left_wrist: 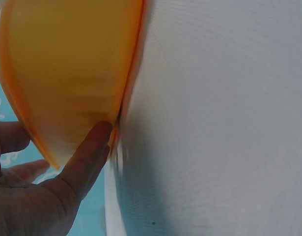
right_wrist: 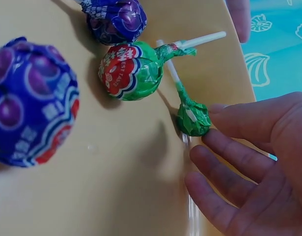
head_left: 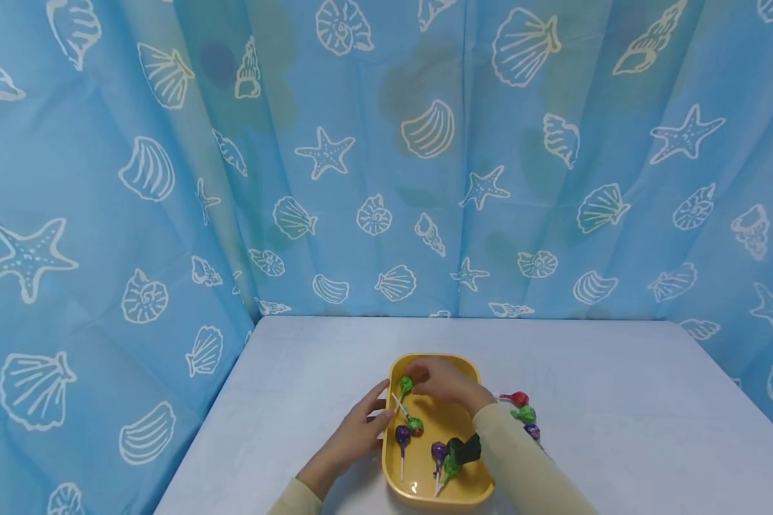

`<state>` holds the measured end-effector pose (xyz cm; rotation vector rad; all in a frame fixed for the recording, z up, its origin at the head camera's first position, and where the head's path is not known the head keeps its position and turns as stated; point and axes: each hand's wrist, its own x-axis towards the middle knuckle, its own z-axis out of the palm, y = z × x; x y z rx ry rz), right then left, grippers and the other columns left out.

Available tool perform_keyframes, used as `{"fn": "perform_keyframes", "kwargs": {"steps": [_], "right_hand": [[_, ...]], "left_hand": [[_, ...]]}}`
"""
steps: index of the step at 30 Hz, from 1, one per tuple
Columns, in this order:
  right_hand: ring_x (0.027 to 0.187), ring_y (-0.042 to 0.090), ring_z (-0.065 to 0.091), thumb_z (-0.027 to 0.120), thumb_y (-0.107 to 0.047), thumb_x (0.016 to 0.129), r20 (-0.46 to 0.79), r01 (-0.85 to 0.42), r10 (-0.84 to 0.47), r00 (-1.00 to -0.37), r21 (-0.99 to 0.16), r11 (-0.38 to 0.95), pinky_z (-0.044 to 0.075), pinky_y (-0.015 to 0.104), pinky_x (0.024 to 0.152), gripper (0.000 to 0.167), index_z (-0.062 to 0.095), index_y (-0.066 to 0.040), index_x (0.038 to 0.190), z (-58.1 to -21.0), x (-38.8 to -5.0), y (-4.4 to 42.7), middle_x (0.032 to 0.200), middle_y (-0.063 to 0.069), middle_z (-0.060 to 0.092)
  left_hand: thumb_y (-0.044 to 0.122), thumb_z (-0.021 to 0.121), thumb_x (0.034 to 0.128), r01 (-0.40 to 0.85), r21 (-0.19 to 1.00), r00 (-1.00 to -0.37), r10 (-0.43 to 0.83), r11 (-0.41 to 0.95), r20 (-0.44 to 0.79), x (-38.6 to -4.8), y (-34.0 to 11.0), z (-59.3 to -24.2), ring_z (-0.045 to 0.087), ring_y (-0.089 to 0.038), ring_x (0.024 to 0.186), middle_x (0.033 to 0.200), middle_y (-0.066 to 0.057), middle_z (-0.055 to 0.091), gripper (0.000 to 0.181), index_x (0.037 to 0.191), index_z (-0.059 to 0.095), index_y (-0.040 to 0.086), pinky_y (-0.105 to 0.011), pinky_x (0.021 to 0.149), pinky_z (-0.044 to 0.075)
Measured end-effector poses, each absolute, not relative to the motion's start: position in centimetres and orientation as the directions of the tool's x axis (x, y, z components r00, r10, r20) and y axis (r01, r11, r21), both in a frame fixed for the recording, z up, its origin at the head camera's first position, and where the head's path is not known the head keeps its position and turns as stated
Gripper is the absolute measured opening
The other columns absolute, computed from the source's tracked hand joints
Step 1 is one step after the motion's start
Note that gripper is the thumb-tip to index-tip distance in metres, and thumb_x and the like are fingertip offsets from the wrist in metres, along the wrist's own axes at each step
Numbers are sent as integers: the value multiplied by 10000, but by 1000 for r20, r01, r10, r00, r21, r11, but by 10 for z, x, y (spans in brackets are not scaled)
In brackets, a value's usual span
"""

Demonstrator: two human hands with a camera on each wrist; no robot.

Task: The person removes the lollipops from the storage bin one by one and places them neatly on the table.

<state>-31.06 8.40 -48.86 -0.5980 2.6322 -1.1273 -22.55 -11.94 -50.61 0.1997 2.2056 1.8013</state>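
A yellow tray (head_left: 438,498) stands on the table with several wrapped lollipops in it. Inside, near its far left corner, my right hand (head_left: 443,380) pinches the head of a green lollipop (right_wrist: 192,119) between thumb and index finger, its white stick pointing away from the fingers. Close by lie a green-and-red lollipop (right_wrist: 132,71) and a purple lollipop (head_left: 402,435). Another purple lollipop (head_left: 439,450) and a green one (head_left: 451,466) lie toward the near end. My left hand (head_left: 358,431) touches the tray's left rim and outer wall with extended fingers.
Right of the tray, partly behind my right sleeve, lie a red lollipop (head_left: 518,398), a green lollipop (head_left: 524,414) and a purple lollipop (head_left: 532,431). A dark object (head_left: 465,449) sits beside the sleeve. A blue seashell-print curtain (head_left: 361,179) borders the white table (head_left: 618,400).
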Motion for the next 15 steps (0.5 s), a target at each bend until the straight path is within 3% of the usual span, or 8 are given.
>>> {"fn": "perform_keyframes", "kwargs": {"steps": [9,15], "right_hand": [[954,244,650,764,25,857,-57,-264,-452,-890,-744,614,605,406,899,330,685,12,1177,-490,-314,86,1012,58,694],[788,181,573,814,11,817,-138,-225,-474,-869,-744,629,594,287,719,267,735,-54,1063,-495,-317,90,872,2,645]], "left_hand": [[126,515,1061,-48,975,-950,291,217,-111,-226,-119,-507,550,-460,1248,1428,-281,473,588,1607,297,135,-440,821,638],[115,521,1054,-55,974,-952,284,219,-118,-226,-119,-507,550,-471,1244,1431,-292,469,596,1607,299,134,-435,811,641]]}}
